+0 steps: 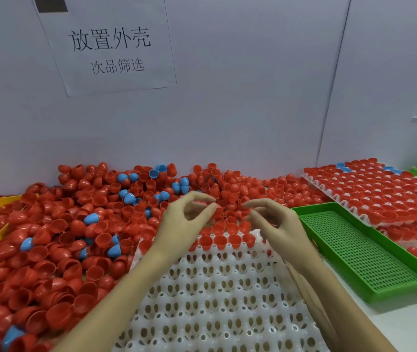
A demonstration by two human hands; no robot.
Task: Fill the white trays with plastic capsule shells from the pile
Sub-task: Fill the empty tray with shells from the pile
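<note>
Tray (217,295): white, pocketed, lying directly in front of you, its far edge touching the pile. Only the far row holds shells (221,240), red, open side up; every pocket nearer to you shows bare. By that count the fill is only just begun on this tray.

Pile (75,224): red shells with a scatter of blue ones, spread along the wall from the left edge to past the tray's far end. This is where your stock lies, heaped loose, many shells nested or tipped.

Step in hand, as judged: picking from the pile just beyond the tray's far edge, to seat shells in the next bare row. The next move calls for one shell per pocket, mouth up like those already set, pulled free of any shell nested in it.

Left hand (184,219): raised over the pile's near edge, wrist bent, thumb and forefinger curved toward each other. Their tips look slightly blurred; nothing is seen between them, and whether they pinch a shell cannot be told.

Right hand (273,222): level with the left, close by but not touching, fingers curled toward the pile. Red shows at the fingertips; you cannot tell whether it is held or merely behind them.

Filled tray (380,194): far right, stacked on another, packed with red shells.

Green tray (369,257): perforated, between your tray and the stack.
</note>
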